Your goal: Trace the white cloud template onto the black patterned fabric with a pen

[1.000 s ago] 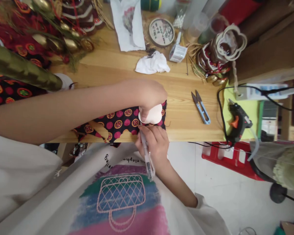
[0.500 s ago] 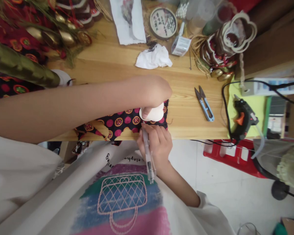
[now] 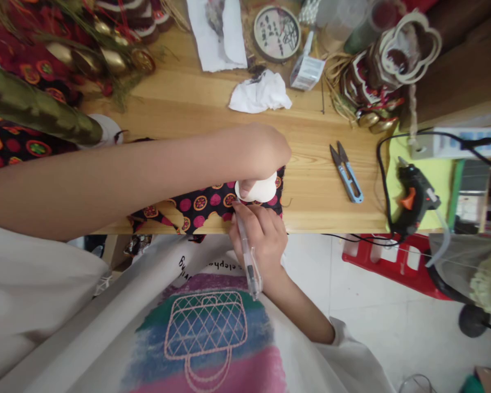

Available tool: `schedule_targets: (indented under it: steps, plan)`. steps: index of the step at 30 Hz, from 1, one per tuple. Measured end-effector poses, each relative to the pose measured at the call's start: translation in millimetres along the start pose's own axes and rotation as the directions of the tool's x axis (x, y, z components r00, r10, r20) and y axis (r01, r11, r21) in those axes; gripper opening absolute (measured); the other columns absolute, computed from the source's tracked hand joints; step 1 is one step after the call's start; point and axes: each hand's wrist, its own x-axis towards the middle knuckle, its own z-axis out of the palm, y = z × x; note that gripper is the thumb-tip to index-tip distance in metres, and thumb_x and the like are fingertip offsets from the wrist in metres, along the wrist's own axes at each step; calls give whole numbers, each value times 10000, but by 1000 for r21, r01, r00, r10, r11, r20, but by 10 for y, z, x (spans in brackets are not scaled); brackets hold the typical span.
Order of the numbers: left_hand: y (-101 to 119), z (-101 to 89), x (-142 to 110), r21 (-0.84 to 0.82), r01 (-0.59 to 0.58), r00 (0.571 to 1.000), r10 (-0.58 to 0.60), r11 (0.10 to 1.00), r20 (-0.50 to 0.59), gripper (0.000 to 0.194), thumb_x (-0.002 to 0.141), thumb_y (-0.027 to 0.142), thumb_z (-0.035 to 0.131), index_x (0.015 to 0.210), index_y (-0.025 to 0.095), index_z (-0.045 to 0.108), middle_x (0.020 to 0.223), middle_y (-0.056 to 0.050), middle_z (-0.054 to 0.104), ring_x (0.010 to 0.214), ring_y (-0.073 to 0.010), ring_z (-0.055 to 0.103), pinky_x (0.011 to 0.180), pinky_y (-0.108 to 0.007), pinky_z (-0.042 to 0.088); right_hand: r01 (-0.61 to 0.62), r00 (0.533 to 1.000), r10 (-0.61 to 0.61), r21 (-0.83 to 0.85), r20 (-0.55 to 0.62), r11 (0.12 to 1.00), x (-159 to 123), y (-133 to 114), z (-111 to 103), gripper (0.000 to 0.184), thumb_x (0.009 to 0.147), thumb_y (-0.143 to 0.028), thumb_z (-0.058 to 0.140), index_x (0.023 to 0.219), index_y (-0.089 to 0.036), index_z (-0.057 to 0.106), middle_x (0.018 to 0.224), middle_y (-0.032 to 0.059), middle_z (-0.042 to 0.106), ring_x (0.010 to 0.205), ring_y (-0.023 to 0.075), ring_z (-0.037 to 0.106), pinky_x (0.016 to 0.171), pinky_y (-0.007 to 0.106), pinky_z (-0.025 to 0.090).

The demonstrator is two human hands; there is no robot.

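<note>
Patterned dark fabric (image 3: 204, 203) with orange and pink round motifs lies along the table's front edge. On it rests a white scalloped-edge flat piece (image 3: 264, 189). My left hand (image 3: 265, 153) reaches over from the left with a bent wrist. A fingertip of it holds the white piece down; its other fingers are mostly hidden. Closed round a clear pen (image 3: 246, 245), my right hand (image 3: 262, 237) is just below the white piece. The pen's tip is at the fabric, close to the piece's left lower edge.
Blue-handled thread snips (image 3: 347, 172) lie to the right. Beyond them, a black glue gun (image 3: 415, 199) with a cable rests on yellow paper. Crumpled tissue (image 3: 262, 93), a round tin (image 3: 277, 34) and a small glue bottle (image 3: 307, 71) stand behind. An olive fabric roll (image 3: 36, 106) lies left.
The pen tip has moved slightly left along the edge of the white piece, and the pen leans more. My left hand still presses the piece. The whole view has shifted a little.
</note>
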Motion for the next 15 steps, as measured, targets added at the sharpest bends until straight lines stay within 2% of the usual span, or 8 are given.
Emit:
schedule_targets:
  steps: [2, 5, 11, 15]
  plan:
    - [44, -54, -51, 89, 25, 998, -31, 996, 61, 396, 465, 251, 868, 853, 252, 787, 834, -35, 772, 816, -290, 674, 780, -413, 533, 6, 1000, -6, -3, -2, 1000, -6, 9, -29, 207, 897, -161, 554, 1076, -200, 650, 818, 32, 687, 725, 169, 590, 672, 321, 448]
    - [63, -79, -86, 132, 26, 996, -36, 991, 78, 374, 541, 208, 845, 909, 185, 785, 905, -73, 772, 832, -282, 675, 813, -388, 530, 2, 1000, -2, -4, -3, 1000, -14, 24, -77, 179, 894, -163, 555, 1050, -196, 639, 794, 25, 691, 700, 162, 595, 666, 312, 450]
    - [50, -77, -82, 115, 26, 995, -37, 993, 89, 441, 554, 194, 876, 972, 99, 769, 917, -127, 758, 864, -316, 679, 862, -423, 525, -3, 1000, 3, 9, 17, 1000, -39, 68, -161, 191, 872, -145, 566, 1051, -173, 628, 799, 37, 692, 733, 177, 615, 669, 312, 472]
    - [54, -78, -71, 103, 44, 995, -52, 994, 80, 401, 539, 162, 867, 928, 147, 774, 905, -86, 761, 897, -298, 671, 902, -410, 512, -3, 1000, 3, 8, 22, 1000, -43, 78, -165, 192, 882, -150, 551, 1054, -184, 629, 807, 35, 692, 731, 172, 616, 666, 308, 473]
